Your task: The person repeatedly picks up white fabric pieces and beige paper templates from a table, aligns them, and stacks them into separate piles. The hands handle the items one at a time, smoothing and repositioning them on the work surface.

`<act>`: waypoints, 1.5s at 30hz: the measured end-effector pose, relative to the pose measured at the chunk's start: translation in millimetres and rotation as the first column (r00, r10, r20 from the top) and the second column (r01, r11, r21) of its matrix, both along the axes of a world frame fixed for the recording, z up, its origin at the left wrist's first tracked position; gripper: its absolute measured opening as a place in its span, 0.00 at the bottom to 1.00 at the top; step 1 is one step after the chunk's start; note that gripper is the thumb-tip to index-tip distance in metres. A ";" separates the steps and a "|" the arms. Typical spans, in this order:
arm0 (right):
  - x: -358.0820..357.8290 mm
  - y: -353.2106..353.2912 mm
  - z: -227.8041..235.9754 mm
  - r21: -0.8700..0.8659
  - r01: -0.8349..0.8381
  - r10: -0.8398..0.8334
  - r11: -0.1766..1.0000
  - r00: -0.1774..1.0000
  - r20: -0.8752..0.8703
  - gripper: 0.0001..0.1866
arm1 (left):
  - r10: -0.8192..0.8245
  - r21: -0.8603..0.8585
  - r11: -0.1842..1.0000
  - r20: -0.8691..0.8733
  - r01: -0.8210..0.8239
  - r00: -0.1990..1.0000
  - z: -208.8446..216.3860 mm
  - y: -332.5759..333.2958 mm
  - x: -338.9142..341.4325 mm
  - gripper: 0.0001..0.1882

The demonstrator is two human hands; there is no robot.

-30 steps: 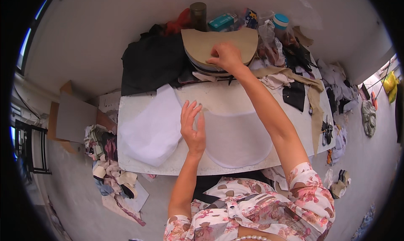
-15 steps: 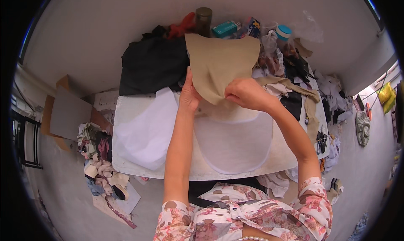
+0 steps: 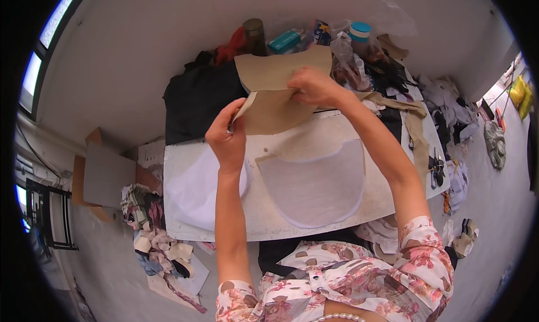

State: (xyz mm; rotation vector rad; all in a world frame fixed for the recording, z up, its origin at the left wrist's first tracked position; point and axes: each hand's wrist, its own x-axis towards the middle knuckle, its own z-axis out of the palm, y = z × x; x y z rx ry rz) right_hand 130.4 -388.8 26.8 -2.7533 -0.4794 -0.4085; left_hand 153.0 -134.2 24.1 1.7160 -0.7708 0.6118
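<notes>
A tan fabric piece point(image 3: 281, 119) is lifted off the far part of the table, and another tan piece point(image 3: 269, 73) lies behind it. My left hand point(image 3: 227, 136) pinches the lifted piece's left edge, which is turned up between thumb and fingers. My right hand point(image 3: 315, 87) has its fingers closed on the upper edge of the same piece; the fingertips are partly hidden. Nearer me lies a white, curved fabric piece point(image 3: 317, 184) with a thin tan edge showing. White sheer fabric point(image 3: 193, 190) is beside my left forearm, and folded black fabric point(image 3: 199, 105) lies at the back left.
Along the wall stand a dark jar point(image 3: 254, 36), a teal box point(image 3: 284, 41) and a blue-lidded tub point(image 3: 359, 32). Tan scraps point(image 3: 416, 131) and scissors point(image 3: 435, 170) lie at the right. A cardboard box point(image 3: 109, 176) and a scrap heap point(image 3: 149, 221) are left of the table.
My left hand has moved left and nearer me, turning up an edge of tan fabric. My right hand has shifted farther away. Two tan layers now show apart. The whole view has turned slightly.
</notes>
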 end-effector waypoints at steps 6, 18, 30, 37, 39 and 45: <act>-69.0 -38.5 14.3 0.437 0.084 -0.106 0.895 0.994 0.028 0.09 | -0.130 -0.321 0.946 -0.241 0.047 0.962 -7.1 26.8 -2.5 0.11; -171.8 -10.8 -13.1 0.930 0.156 -0.273 0.333 0.960 -0.063 0.16 | -0.415 -0.472 0.867 -0.508 0.159 0.755 -21.0 41.1 -55.6 0.13; -252.4 8.8 -41.1 0.906 0.408 -0.169 0.111 0.906 -0.387 0.17 | -0.450 -0.447 0.886 -0.765 0.123 0.461 -59.7 69.4 -113.5 0.15; -253.1 19.3 -51.9 0.896 0.422 -0.153 0.141 0.903 -0.401 0.18 | -0.448 -0.443 0.889 -0.794 0.113 0.412 -71.3 79.9 -110.8 0.15; -248.3 19.3 -59.4 0.887 0.428 -0.162 0.175 0.901 -0.403 0.18 | -0.439 -0.433 0.894 -0.807 0.110 0.395 -72.5 75.8 -107.2 0.15; -229.0 12.3 -90.8 0.852 0.474 -0.184 0.221 0.879 -0.440 0.18 | -0.328 -0.303 0.945 -0.889 0.125 0.320 -109.5 66.1 -84.0 0.16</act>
